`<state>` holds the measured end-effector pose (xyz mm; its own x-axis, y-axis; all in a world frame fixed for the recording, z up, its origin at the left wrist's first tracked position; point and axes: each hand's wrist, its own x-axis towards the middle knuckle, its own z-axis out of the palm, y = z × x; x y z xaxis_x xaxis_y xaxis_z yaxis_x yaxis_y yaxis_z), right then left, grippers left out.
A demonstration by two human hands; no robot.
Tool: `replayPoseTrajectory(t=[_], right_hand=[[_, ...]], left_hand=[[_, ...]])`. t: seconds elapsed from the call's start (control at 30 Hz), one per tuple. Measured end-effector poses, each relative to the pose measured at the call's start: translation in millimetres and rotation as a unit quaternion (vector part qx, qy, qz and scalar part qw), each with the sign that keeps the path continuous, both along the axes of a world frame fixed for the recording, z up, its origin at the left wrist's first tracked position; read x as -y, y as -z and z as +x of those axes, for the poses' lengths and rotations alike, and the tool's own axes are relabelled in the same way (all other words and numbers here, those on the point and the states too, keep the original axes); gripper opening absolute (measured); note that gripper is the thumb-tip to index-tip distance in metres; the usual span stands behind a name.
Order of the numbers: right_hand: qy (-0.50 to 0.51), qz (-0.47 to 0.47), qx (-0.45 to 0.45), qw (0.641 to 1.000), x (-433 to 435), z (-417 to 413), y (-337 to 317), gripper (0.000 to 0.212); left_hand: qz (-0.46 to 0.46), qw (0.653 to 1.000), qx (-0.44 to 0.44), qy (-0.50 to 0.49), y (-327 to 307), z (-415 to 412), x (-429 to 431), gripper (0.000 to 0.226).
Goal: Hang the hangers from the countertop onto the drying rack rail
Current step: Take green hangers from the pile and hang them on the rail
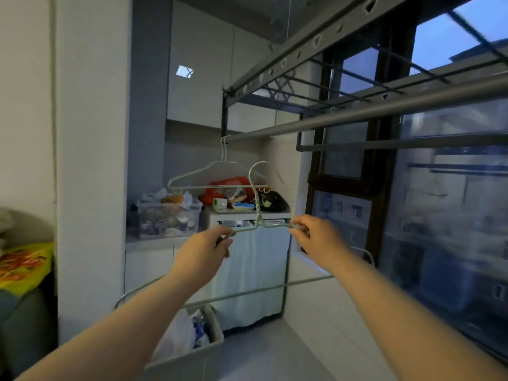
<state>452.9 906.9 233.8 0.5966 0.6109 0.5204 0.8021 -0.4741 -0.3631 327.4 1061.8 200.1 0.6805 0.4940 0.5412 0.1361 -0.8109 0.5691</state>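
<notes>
Under the drying rack rail (pixel 365 112), both arms are up and reaching forward in the head view. Left hand (pixel 204 250) has its fingers curled tight around the left shoulder of a pale green wire hanger (pixel 258 215); right hand (pixel 316 237) pinches the right shoulder between thumb and fingertips, closed snugly on the wire. Between the two hands the hanger's twisted neck rises upright and its hook curls over at the top, sitting below the rail and clear of it, not touching. The hanger's long bottom bar sweeps under both forearms, bending up at each end.

Further back, a second hanger (pixel 220 174) of the same pale wire is already on the rail, its hook looped over the bar's far left end, its body hanging level beneath. The held hook overlaps that hanger's right shoulder from this angle; whether they touch, I cannot tell.

Behind it all, the countertop (pixel 154 240) carries a clear plastic bin (pixel 167 215) stuffed with odds and ends, and a raised shelf beside it holds an orange bag (pixel 231 187) and a dark one. Down low, a grey basket (pixel 192 358) holds a white plastic bag. Window panes (pixel 439 215) fill the right side, dusk-blue outside.
</notes>
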Motion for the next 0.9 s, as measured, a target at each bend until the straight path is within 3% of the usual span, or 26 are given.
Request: replayPoseTrajectory(t=[0.27, 0.47, 0.6, 0.77, 0.9], right_hand=[[0.062, -0.087, 0.158, 0.982, -108, 54, -39, 0.039], [0.165, -0.141, 0.318, 0.923, -189, 101, -79, 0.037], [0.199, -0.147, 0.447, 0.859, -235, 126, -108, 0.029], [0.327, -0.248, 0.454, 0.791, -269, 140, -147, 0.042], [0.404, -0.263, 0.399, 0.78, -280, 153, -167, 0.046]], left_hand=[[-0.062, 0.998, 0.028, 0.01, -13, 61, -150, 0.013], [-0.12, 0.99, 0.041, 0.061, -44, 134, -262, 0.009], [-0.14, 0.986, 0.053, 0.075, -80, 169, -316, 0.007], [-0.114, 0.987, 0.064, 0.092, -105, 210, -343, 0.006], [-0.141, 0.981, 0.064, 0.113, -113, 239, -346, 0.003]])
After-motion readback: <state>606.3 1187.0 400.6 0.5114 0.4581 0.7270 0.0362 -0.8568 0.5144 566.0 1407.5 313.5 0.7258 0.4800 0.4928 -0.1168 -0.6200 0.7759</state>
